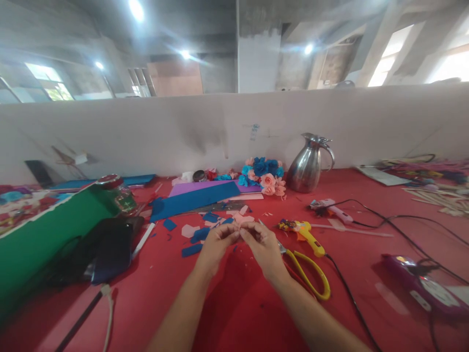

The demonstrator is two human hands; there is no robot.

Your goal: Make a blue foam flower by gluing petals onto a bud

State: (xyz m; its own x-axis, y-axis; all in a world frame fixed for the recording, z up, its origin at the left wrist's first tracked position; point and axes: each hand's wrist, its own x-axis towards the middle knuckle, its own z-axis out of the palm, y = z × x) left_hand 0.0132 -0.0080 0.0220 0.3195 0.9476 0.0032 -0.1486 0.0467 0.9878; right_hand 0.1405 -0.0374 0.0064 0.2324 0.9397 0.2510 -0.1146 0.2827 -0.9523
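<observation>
My left hand and my right hand meet above the red table, fingertips pinched together. Between them is what looks like a small pink paper piece, mostly covered by the fingers. Just beyond lie blue paper pieces and pink paper pieces. Scissors with yellow handles rest beside my right hand, partly hidden by that forearm. A yellow glue gun lies to their upper right. Farther back, a bunch of blue and pink paper flowers sits by a blue paper strip.
A steel jug stands near the white partition. On the right are a pink glue gun, black cords and a purple power strip. Leftward are a green board, a dark phone and a jar.
</observation>
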